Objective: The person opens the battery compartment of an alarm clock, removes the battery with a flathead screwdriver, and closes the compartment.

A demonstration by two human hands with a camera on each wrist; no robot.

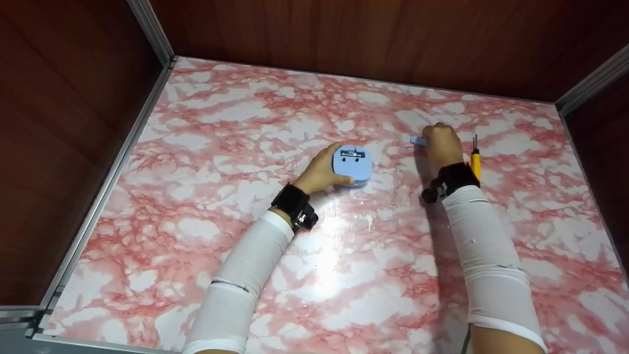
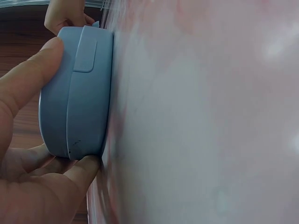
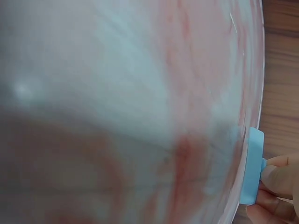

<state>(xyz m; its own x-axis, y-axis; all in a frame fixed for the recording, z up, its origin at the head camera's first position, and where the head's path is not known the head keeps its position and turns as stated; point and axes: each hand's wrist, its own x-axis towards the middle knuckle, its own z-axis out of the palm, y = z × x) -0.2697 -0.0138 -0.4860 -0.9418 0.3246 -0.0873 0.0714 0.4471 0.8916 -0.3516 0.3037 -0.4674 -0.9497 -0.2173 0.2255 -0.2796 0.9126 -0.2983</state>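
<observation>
A light-blue rounded box [image 1: 353,166] lies on the table with an open battery slot and two small dark holes on its upper face. My left hand [image 1: 322,169] grips it from the left, thumb along the near side and fingers around the far side. In the left wrist view, a seam runs around the wall of the box [image 2: 79,102], with a latch-like tab at one end. To the right, my right hand [image 1: 443,142] pinches a small flat light-blue battery cover [image 1: 418,140] by its tab. The right wrist view shows this cover [image 3: 252,165] edge-on, right at the tabletop.
Beside my right wrist lies a yellow-handled screwdriver [image 1: 475,164], its thin shaft pointing away and its lower end hidden by the wrist strap. The red-and-white marbled table [image 1: 236,162] is bounded by dark wood panels [image 1: 363,39] at the back and sides.
</observation>
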